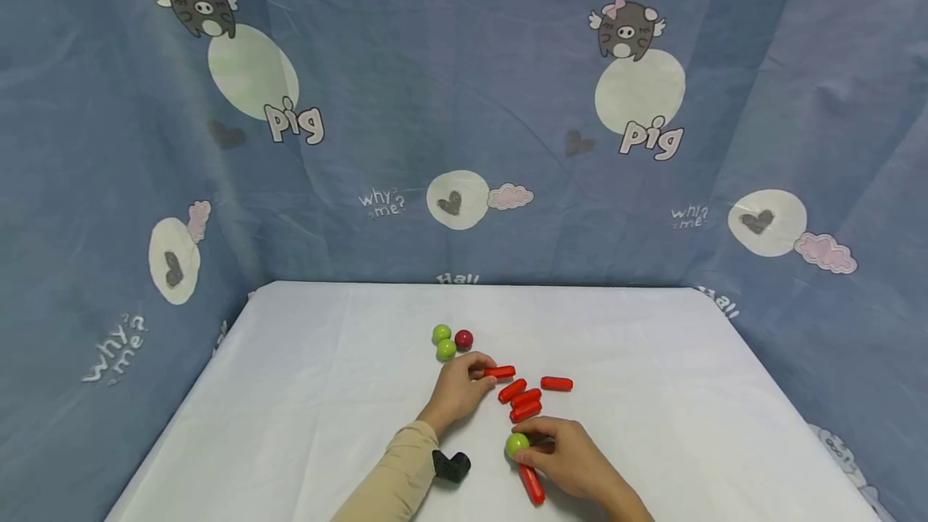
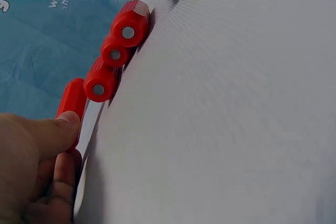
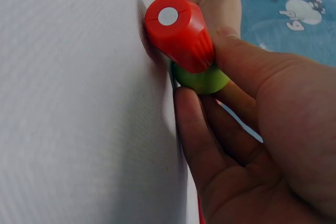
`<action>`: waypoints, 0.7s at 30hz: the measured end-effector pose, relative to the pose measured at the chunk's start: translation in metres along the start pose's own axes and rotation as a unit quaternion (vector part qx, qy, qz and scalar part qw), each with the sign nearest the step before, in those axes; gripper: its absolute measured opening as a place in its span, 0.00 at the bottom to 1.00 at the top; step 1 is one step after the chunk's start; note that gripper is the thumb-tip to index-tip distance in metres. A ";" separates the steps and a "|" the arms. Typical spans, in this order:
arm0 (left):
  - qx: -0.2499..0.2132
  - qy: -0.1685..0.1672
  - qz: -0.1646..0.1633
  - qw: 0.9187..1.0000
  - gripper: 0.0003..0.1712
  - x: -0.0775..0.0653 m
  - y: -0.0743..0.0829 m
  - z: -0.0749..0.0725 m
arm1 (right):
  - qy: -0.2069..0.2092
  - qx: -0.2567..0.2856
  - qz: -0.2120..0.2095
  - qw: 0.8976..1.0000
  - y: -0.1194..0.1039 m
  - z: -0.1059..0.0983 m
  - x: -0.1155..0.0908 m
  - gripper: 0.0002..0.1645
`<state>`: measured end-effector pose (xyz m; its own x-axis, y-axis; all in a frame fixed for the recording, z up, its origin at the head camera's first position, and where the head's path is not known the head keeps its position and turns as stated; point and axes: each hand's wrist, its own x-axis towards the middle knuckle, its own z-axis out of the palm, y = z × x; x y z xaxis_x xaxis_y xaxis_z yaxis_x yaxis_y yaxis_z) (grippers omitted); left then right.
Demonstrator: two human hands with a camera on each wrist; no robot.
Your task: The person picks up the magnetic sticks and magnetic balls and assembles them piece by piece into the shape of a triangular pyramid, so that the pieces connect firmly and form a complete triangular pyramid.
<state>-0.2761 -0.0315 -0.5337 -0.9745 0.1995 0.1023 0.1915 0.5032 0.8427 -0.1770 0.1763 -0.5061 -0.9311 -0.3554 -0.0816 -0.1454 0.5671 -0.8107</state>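
Observation:
My left hand (image 1: 458,387) pinches a red magnetic rod (image 1: 500,372) between thumb and fingers. In the left wrist view the thumb lies along that rod's side. Nearer the front, my right hand (image 1: 564,451) holds a green ball (image 1: 517,446) with its fingertips. Against the ball, another red rod (image 1: 532,484) points toward the front edge; its pale round end (image 3: 168,16) faces the right wrist camera. Between the hands lie several loose red rods (image 1: 526,399), with grey metal discs (image 2: 98,89) in their ends.
Beyond my left hand, two green balls (image 1: 443,342) and one dark red ball (image 1: 464,339) sit close together. A single red rod (image 1: 557,383) lies right of the others. Beside my left sleeve (image 1: 399,474) is a small black piece (image 1: 451,467). Everything rests on a white-covered table (image 1: 290,393).

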 end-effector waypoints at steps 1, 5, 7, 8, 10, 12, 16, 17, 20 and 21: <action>-0.001 0.001 0.000 1.000 0.09 -0.001 0.000 -0.001 | 0.001 -0.003 0.000 1.000 0.000 0.000 0.000 0.21; -0.002 0.006 -0.001 1.000 0.10 -0.006 -0.001 -0.007 | 0.005 -0.011 0.000 1.000 0.000 0.000 0.001 0.21; 0.000 0.005 -0.005 1.000 0.10 -0.008 -0.003 -0.010 | 0.005 -0.013 0.002 1.000 0.000 0.001 0.002 0.21; 0.001 0.004 -0.005 1.000 0.10 -0.009 -0.004 -0.011 | 0.005 -0.013 0.003 1.000 0.000 0.001 0.002 0.21; 0.000 0.000 -0.014 1.000 0.10 -0.012 -0.005 -0.013 | 0.004 -0.014 0.005 1.000 0.001 0.002 0.001 0.21; 0.001 -0.001 -0.015 1.000 0.10 -0.015 -0.007 -0.015 | 0.004 -0.017 0.006 1.000 0.001 0.003 0.001 0.21; -0.014 0.004 -0.022 1.000 0.10 -0.023 -0.009 -0.020 | 0.005 -0.017 0.006 1.000 0.001 0.003 0.001 0.21; -0.017 0.005 -0.023 1.000 0.10 -0.025 -0.009 -0.022 | 0.005 -0.017 0.006 1.000 0.000 0.003 0.001 0.21; -0.027 0.008 -0.027 0.999 0.10 -0.032 -0.011 -0.025 | 0.002 -0.016 0.006 1.000 0.000 0.003 0.001 0.21; -0.029 0.008 -0.032 0.999 0.09 -0.035 -0.011 -0.026 | 0.002 -0.015 0.006 1.000 -0.001 0.003 0.001 0.21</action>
<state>-0.2474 -0.0664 -0.5329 -0.9863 0.1554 0.0554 0.1225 0.4649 0.8769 -0.1763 0.1732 -0.5077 -0.9339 -0.3462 -0.0893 -0.1445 0.5938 -0.7915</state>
